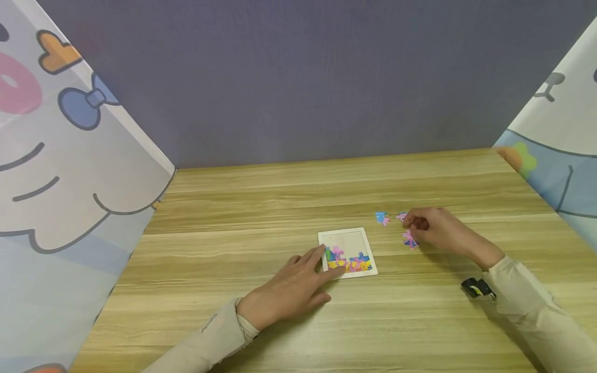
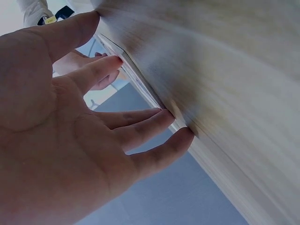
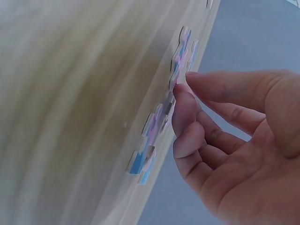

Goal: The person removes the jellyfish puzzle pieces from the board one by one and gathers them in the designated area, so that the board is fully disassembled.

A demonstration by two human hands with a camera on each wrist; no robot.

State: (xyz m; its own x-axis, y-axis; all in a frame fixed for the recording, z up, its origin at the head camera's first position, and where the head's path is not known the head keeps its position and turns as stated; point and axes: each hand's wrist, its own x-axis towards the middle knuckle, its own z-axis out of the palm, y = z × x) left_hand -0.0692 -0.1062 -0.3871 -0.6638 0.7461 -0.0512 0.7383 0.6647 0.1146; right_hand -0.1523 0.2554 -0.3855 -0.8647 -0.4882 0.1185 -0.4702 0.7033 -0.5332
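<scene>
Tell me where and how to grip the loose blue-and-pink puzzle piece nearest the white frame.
Probably best: pinch the blue-and-pink piece by its near and far edges, the right hand coming from above. It lies flat on the table, with thin edges, and another piece sits close on its right, leaving less finger room on that side.

Puzzle tray (image 1: 347, 240): off-white rim and bare inside
Fitted pieces (image 1: 358, 264) in the tray: yellow, pink, blue, some green
Upper loose piece (image 1: 381, 217), right of the tray: light blue and pink
Lower loose piece (image 1: 410, 241), right of the tray: pink, dark blue
Tabletop (image 1: 261, 207) around the tray: yellowish-brown streaked woodgrain
Wall (image 1: 298, 77) behind the tray: plain grey-purple
Left sleeve (image 1: 210, 331): beige, dark lettering
</scene>
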